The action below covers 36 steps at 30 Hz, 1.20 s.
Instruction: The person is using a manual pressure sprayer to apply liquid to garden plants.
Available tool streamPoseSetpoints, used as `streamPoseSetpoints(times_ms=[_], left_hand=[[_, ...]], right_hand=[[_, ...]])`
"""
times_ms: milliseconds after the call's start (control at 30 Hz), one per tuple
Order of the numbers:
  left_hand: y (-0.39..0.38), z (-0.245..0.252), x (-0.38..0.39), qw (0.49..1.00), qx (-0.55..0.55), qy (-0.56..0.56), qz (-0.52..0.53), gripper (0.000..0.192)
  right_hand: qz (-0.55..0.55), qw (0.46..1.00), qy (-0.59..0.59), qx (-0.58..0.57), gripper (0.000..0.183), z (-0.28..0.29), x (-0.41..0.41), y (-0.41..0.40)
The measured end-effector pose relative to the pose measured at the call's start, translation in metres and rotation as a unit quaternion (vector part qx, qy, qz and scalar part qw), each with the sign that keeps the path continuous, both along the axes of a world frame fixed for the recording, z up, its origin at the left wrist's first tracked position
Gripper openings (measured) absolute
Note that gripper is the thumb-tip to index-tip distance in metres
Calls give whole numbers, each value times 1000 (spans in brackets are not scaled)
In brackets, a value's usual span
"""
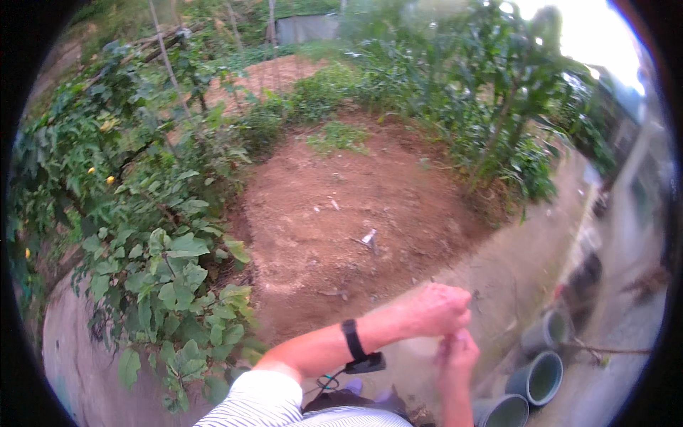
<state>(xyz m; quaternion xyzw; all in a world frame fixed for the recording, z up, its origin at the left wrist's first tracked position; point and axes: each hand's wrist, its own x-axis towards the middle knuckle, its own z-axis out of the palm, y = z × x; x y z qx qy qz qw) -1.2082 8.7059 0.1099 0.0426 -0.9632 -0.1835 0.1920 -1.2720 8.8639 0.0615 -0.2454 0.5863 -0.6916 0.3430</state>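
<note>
My left hand (442, 308) is curled into a fist at the end of my forearm, which reaches across from the lower left. My right hand (458, 353) is just below it, also curled, and the two overlap or touch in this view. Both are blurred, and whether anything is inside the fingers cannot be seen. A black strap with a small device (365, 363) sits around my left forearm, with a thin cable hanging under it. Beyond my hands lies a bed of bare reddish soil (341, 256). A whitish scrap (368, 237) rests on that soil.
Broad-leaved plants (184, 299) crowd the left, over a concrete strip (74, 341). Tall leafy stalks (496, 107) rise at the right. Several round containers, one a grey-green tub (535, 378), line the concrete path (501, 272). Pulled greenery (339, 137) lies at the bed's far end.
</note>
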Motion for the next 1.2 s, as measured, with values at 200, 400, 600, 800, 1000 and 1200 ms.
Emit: streamPoseSetpoints(times_ms=[200, 400, 600, 800, 1000, 1200], left_hand=[[-37, 1, -80, 998, -2, 2, 64, 26], [-91, 46, -152, 980, -106, 111, 127, 17], [-132, 60, -191, 950, -141, 155, 232, 15], [-135, -21, -230, 953, -84, 105, 270, 12], [-188, -6, -253, 953, -62, 102, 277, 12], [-259, -32, -289, 927, -18, 194, 320, 18]], right_hand=[[5, 998, 53, 27, 30, -8, -80, -58], [91, 992, 60, 67, 30, -5, -176, -119], [200, 970, 73, 116, 42, -5, -235, -162], [266, 964, 12, -7, 35, -2, -282, -197], [304, 946, 25, 113, 43, -28, -325, -236], [280, 952, 123, 27, 45, -54, -362, -306]])
